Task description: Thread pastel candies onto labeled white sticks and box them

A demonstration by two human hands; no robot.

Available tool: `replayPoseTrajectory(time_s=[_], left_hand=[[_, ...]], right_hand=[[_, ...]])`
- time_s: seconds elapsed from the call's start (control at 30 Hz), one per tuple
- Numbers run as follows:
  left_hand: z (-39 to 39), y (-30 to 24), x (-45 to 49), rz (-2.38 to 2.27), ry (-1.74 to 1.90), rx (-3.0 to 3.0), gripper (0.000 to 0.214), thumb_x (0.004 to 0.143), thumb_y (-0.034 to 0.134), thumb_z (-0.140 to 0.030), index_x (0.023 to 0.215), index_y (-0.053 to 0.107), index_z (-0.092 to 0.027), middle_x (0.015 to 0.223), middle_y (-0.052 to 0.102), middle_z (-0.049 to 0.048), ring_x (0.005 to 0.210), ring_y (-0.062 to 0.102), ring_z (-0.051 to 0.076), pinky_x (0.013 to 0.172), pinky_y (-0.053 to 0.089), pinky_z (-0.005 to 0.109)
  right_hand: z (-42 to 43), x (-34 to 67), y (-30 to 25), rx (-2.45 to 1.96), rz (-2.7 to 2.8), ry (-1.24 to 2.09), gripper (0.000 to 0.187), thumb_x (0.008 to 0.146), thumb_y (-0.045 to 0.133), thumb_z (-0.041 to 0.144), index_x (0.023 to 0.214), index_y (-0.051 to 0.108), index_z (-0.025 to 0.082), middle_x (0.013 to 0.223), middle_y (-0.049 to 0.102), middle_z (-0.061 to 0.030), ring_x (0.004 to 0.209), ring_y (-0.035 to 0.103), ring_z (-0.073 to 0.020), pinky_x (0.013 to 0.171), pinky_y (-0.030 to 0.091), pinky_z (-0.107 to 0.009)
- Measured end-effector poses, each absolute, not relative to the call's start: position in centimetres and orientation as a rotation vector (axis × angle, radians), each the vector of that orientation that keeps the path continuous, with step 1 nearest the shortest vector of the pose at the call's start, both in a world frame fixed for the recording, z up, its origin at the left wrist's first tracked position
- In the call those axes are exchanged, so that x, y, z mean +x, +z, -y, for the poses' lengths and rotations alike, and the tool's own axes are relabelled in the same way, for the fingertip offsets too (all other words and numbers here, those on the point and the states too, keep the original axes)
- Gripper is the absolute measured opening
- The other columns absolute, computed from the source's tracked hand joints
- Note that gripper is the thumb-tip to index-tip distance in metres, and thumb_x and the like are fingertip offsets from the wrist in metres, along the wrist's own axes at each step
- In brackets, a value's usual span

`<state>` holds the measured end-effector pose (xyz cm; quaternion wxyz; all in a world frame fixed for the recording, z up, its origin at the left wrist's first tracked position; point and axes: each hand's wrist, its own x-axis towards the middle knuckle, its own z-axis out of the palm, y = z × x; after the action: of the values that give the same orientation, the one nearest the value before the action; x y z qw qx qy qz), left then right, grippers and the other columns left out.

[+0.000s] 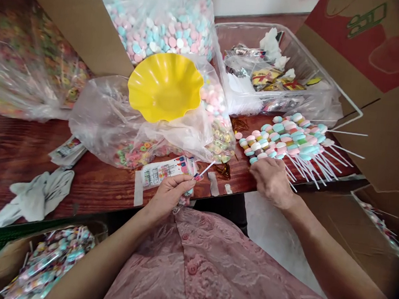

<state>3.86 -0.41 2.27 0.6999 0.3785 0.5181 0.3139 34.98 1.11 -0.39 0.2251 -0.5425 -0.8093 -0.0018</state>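
Observation:
My left hand (172,191) is closed around a candy stick in a clear printed wrapper (187,193), close to my body at the table's front edge. Its white stick (207,169) pokes out up and to the right. Just behind that hand lies a stack of printed plastic wrappers (162,170). On the right, my right hand (271,181) is at the near left edge of a pile of pastel candy sticks (287,136), its fingers bent and together. What its fingertips hold, if anything, is hidden. The pile's white sticks point toward me and to the right.
A yellow wavy bowl (166,87) rests on clear bags of pastel candies (168,30) and ring candies. Behind the pile stands a clear plastic bin (246,94) with packets. Gloves (43,196) lie at left. A carton (5,256) below holds wrapped candy sticks; cardboard (378,137) stands right.

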Motion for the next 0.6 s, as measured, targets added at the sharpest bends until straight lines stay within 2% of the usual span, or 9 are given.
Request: replayPoseTrajectory(time_s=[0.07, 0.17, 0.27, 0.37, 0.43, 0.6], left_hand=[[0.2, 2.2, 3.9, -1.160, 0.717, 0.861, 0.038, 0.069, 0.076, -0.052, 0.077, 0.069, -0.015, 0.057, 0.055, -0.0037, 0.043, 0.043, 0.004, 0.042, 0.033, 0.017], [-0.3, 2.0, 4.1, -1.163, 0.733, 0.931, 0.038, 0.069, 0.075, -0.052, 0.075, 0.070, -0.015, 0.057, 0.051, -0.0039, 0.046, 0.038, 0.004, 0.044, 0.031, 0.017], [-1.0, 1.9, 3.9, -1.150, 0.767, 1.019, 0.035, 0.073, 0.070, -0.049, 0.071, 0.069, -0.015, 0.058, 0.050, -0.0030, 0.052, 0.039, 0.006, 0.049, 0.033, 0.018], [-1.6, 1.7, 3.1, -1.121, 0.861, 1.121, 0.029, 0.079, 0.064, -0.043, 0.073, 0.070, -0.016, 0.062, 0.054, -0.0012, 0.062, 0.047, 0.010, 0.059, 0.041, 0.020], [-1.6, 1.3, 2.4, -1.119, 0.893, 1.151, 0.025, 0.080, 0.061, -0.039, 0.075, 0.071, -0.016, 0.066, 0.056, -0.0007, 0.066, 0.049, 0.011, 0.065, 0.044, 0.022], [-1.1, 0.4, 1.0, -1.103, 0.884, 1.156, 0.032, 0.084, 0.060, -0.045, 0.072, 0.068, -0.016, 0.066, 0.052, -0.0003, 0.066, 0.047, 0.012, 0.064, 0.042, 0.023]], right_hand=[[-1.6, 33.7, 0.8, -1.439, 2.085, 0.035, 0.019, 0.095, 0.046, 0.025, 0.083, 0.060, 0.020, 0.077, 0.063, -0.0047, 0.076, 0.056, -0.0198, 0.075, 0.039, -0.036], [-2.1, 29.7, 2.7, -1.251, 1.867, 0.220, 0.009, 0.093, 0.054, 0.025, 0.088, 0.062, 0.024, 0.078, 0.064, -0.0025, 0.076, 0.059, -0.0201, 0.078, 0.042, -0.037], [-2.0, 24.5, 3.3, -1.073, 1.976, 0.406, 0.014, 0.091, 0.055, 0.020, 0.088, 0.067, 0.025, 0.075, 0.067, -0.0014, 0.073, 0.059, -0.0188, 0.076, 0.042, -0.038], [-1.8, 20.5, 1.9, -1.064, 2.109, 0.377, 0.025, 0.090, 0.053, 0.016, 0.101, 0.073, 0.027, 0.080, 0.072, -0.0022, 0.077, 0.061, -0.0193, 0.079, 0.039, -0.039], [-1.9, 19.2, 0.5, -1.101, 2.043, 0.476, 0.030, 0.091, 0.049, 0.016, 0.106, 0.074, 0.026, 0.078, 0.071, -0.0028, 0.073, 0.060, -0.0183, 0.075, 0.041, -0.038], [-2.5, 18.4, -0.7, -1.123, 1.942, 0.724, 0.025, 0.092, 0.052, 0.025, 0.100, 0.077, 0.026, 0.068, 0.066, -0.0026, 0.064, 0.058, -0.0175, 0.064, 0.044, -0.033]])
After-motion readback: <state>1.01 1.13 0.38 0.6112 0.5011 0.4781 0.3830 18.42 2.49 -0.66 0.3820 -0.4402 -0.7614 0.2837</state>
